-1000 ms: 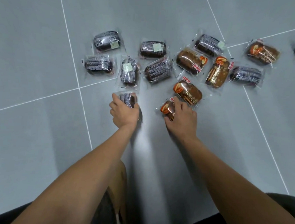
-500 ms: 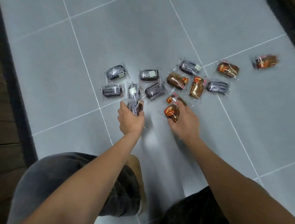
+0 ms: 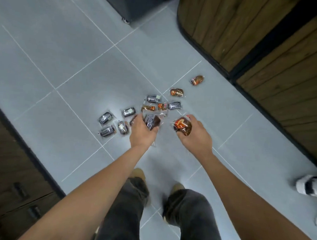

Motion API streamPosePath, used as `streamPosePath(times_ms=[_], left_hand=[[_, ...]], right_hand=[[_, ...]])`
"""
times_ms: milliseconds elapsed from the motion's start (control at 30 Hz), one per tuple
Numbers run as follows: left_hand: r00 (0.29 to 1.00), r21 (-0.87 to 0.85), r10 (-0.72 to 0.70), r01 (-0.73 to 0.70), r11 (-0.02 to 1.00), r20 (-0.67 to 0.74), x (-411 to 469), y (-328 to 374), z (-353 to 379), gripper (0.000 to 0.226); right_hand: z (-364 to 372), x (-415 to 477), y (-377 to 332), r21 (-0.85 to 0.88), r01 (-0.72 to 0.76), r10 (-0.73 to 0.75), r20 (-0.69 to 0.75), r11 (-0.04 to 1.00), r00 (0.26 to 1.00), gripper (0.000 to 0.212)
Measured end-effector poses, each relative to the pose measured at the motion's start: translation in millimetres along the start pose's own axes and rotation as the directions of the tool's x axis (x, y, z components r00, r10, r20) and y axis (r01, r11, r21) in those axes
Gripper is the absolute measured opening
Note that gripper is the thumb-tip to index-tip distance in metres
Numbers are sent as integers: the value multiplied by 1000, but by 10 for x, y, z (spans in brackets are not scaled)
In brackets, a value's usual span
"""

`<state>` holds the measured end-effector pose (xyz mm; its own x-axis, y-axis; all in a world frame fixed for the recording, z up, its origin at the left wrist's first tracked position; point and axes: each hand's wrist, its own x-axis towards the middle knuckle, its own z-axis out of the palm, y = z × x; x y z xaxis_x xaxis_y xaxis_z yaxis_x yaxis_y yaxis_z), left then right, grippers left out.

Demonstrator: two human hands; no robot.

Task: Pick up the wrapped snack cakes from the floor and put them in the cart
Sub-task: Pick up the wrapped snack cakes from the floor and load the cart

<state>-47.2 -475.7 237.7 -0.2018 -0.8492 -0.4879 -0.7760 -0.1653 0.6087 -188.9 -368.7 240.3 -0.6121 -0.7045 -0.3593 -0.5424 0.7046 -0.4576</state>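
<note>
The left hand point(image 3: 141, 132) curls round a dark-wrapped cake point(image 3: 151, 121); the right hand point(image 3: 196, 137) grips an orange-labelled cake point(image 3: 182, 127). The other snack cakes point(image 3: 129, 112) lie scattered on the grey floor point(image 3: 75, 61), from 10 to 1 o'clock of the hands.

head view – high, standing, looking steeply down at floor point(image 3: 69, 65)

Grey tiled floor point(image 3: 70, 49), wooden panelling point(image 3: 266, 43) at right; dark unit point(image 3: 141, 3), perhaps wheeled
</note>
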Motion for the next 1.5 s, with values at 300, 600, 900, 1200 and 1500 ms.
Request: streamPosePath(times_ms=[300,600,900,1200,1500], left_hand=[[871,-44,385,-391,919,306,-742,1240,-591,58],[644,-217,594,-569,793,483,-1795,2058,-902,57],[411,-308,636,-623,719,653,-3241,2175,-420,49],[268,-263,558,-672,693,785,-5114,1746,624,67],[134,-310,526,-676,669,840,-6796,1449,1554,55]], right_hand=[[-1581,-1045,-208,158,-240,267,-185,958,946,66],[-2318,-2526,-332,626,-207,563,-446,752,696,58],[-2473,-4128,244,806,-134,774,-484,576,409,64],[-2430,-5753,1371,857,-83,843,-477,509,249,45],[-2485,-7127,2501,888,-119,894,-427,443,138,43]])
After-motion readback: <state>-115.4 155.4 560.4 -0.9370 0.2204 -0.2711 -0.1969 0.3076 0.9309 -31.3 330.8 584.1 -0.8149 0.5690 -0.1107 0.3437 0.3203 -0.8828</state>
